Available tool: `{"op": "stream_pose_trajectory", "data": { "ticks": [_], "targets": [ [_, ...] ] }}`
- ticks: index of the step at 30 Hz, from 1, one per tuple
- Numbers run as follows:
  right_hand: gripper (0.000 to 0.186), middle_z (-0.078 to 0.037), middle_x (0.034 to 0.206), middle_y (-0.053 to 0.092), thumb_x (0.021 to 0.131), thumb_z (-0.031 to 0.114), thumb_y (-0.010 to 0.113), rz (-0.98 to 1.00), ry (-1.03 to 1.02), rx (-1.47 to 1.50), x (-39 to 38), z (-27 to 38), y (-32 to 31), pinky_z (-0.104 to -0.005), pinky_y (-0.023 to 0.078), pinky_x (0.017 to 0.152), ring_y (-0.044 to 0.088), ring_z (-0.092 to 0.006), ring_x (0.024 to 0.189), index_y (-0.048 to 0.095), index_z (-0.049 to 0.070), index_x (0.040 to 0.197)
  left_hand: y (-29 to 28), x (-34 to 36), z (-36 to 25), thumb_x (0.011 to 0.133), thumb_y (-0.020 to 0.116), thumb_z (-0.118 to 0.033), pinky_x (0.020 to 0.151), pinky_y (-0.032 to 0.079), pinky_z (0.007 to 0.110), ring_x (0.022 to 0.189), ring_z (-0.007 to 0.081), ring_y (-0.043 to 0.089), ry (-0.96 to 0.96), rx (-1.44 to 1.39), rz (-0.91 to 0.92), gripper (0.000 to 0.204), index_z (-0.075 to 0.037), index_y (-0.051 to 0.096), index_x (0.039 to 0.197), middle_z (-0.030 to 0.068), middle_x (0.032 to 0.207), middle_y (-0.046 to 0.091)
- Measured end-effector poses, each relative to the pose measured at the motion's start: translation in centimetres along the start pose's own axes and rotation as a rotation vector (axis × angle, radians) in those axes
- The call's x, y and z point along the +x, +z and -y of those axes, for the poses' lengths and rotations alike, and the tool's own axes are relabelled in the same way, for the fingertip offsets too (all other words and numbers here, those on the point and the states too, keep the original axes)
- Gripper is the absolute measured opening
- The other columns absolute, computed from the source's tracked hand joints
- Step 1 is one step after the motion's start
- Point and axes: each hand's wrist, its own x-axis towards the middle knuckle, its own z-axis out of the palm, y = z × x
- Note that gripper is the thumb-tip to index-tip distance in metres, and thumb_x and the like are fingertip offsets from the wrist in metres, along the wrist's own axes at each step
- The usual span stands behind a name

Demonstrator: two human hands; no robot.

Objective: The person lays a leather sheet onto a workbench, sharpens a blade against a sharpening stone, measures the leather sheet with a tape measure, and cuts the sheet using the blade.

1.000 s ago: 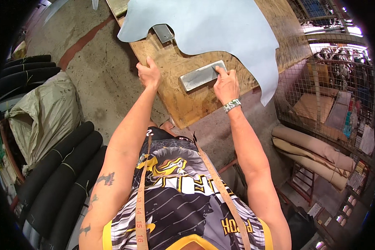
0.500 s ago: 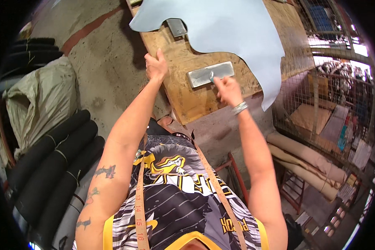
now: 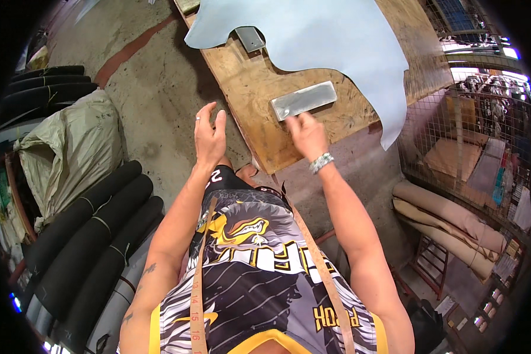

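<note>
My left hand (image 3: 209,133) is raised off the left edge of the plywood board (image 3: 236,76), fingers apart, holding nothing. My right hand (image 3: 307,135) has its fingers curled at the near-left end of a pale grey rectangular block (image 3: 310,97) lying on the board; what they grip is too small to make out. A light blue-grey sheet (image 3: 318,35) with a curved cutout covers the board's far part and hangs over the right side. A dark grey plate (image 3: 249,39) sits in the cutout. A tape measure (image 3: 318,265) hangs over my front.
Black rolls (image 3: 91,242) and a pale green sack (image 3: 71,153) lie at the left beside the concrete floor. Beige rolls (image 3: 445,227) rest on a red metal stand (image 3: 428,259) at the right. A wire mesh cage (image 3: 454,135) holding boards and other items stands behind them.
My left hand has let go of the board's edge and moved down, opening. My right hand has slid from the block's right part to its left end.
</note>
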Motion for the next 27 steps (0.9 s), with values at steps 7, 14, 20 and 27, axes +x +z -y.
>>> {"op": "stream_pose_trajectory", "data": {
  "ticks": [7, 14, 20, 27],
  "targets": [
    [0.045, -0.028, 0.080, 0.069, 0.097, 0.043, 0.063, -0.120, 0.105, -0.103, 1.9, -1.6, -2.0, -0.0552, 0.054, 0.064, 0.067, -0.0482, 0.076, 0.064, 0.000, 0.084, 0.1, 0.1, -3.8, 0.100, 0.060, -0.022, 0.105, 0.046, 0.044, 0.125, 0.0396, 0.057, 0.232, 0.079, 0.024, 0.034, 0.001, 0.062, 0.125, 0.0231, 0.133, 0.060],
    [0.040, -0.009, 0.063, 0.064, 0.102, 0.043, 0.063, 0.709, 0.433, 0.695, -2.0, 4.3, -7.5, -0.0287, 0.043, 0.039, 0.055, -0.0181, 0.041, 0.059, 0.008, 0.084, 1.0, -1.8, -4.9, 0.105, 0.055, -0.022, 0.093, 0.049, 0.035, 0.103, 0.0203, 0.063, -0.066, -0.253, 0.223, 0.031, 0.004, 0.066, 0.119, 0.0131, 0.111, 0.070],
    [0.033, -0.002, 0.057, 0.056, 0.109, 0.035, 0.051, 0.770, 0.374, 1.374, -4.8, 4.3, -9.5, -0.0205, 0.034, 0.034, 0.045, -0.0066, 0.036, 0.057, 0.009, 0.090, 1.6, -4.2, -13.7, 0.109, 0.049, -0.029, 0.098, 0.047, 0.031, 0.112, 0.0151, 0.061, -0.074, -0.714, 0.727, 0.043, 0.005, 0.062, 0.132, 0.0082, 0.119, 0.068],
    [0.032, -0.004, 0.060, 0.057, 0.106, 0.035, 0.058, 0.768, 0.248, 1.408, -5.5, 2.5, -9.6, -0.0222, 0.035, 0.034, 0.048, -0.0101, 0.038, 0.058, 0.005, 0.093, 2.0, -4.9, -16.9, 0.101, 0.065, -0.018, 0.081, 0.055, 0.026, 0.091, 0.0101, 0.066, -0.155, -0.728, 0.788, 0.030, 0.007, 0.072, 0.117, 0.0077, 0.105, 0.073]
  ]
}}
